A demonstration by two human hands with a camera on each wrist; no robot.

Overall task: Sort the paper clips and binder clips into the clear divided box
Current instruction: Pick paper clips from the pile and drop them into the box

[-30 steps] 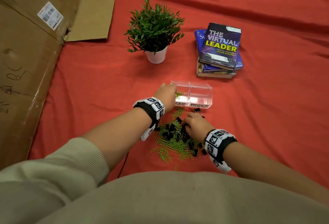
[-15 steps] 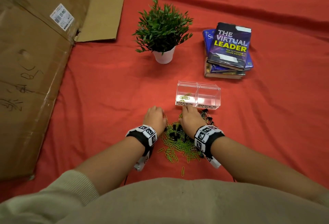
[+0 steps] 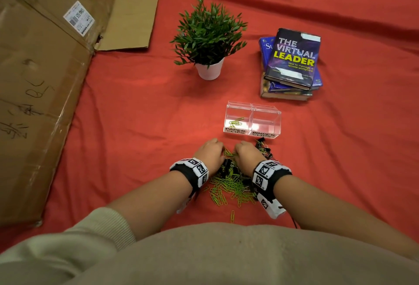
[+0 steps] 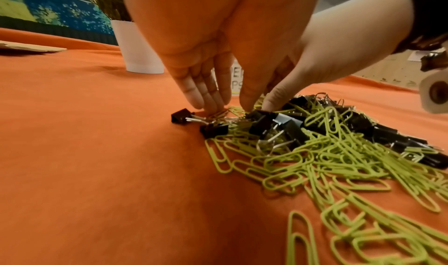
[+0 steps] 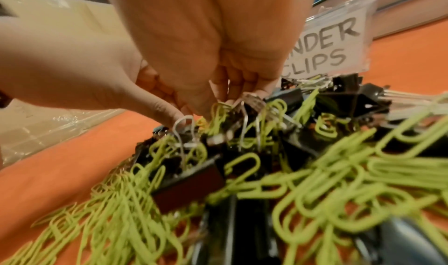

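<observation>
Both hands dig fingertips-down into one tangled heap on the red cloth (image 3: 136, 108). Left hand (image 3: 209, 152) presses its straight fingers (image 4: 206, 94) onto green paper clips (image 4: 303, 165) at the heap's far edge; whether any is pinched cannot be told. Right hand (image 3: 248, 154), fingers curled, appears to pinch at the wire handles of the black binder clips (image 5: 244, 116). Just beyond, the clear box (image 3: 277, 123) holds a few paper clips in its left half; the right half looks bare. Paper clips are light, slick and prone to hook together, best pinched in small bunches. Binder clips are stiffer and heavier, easiest lifted by their bodies or handles.
</observation>
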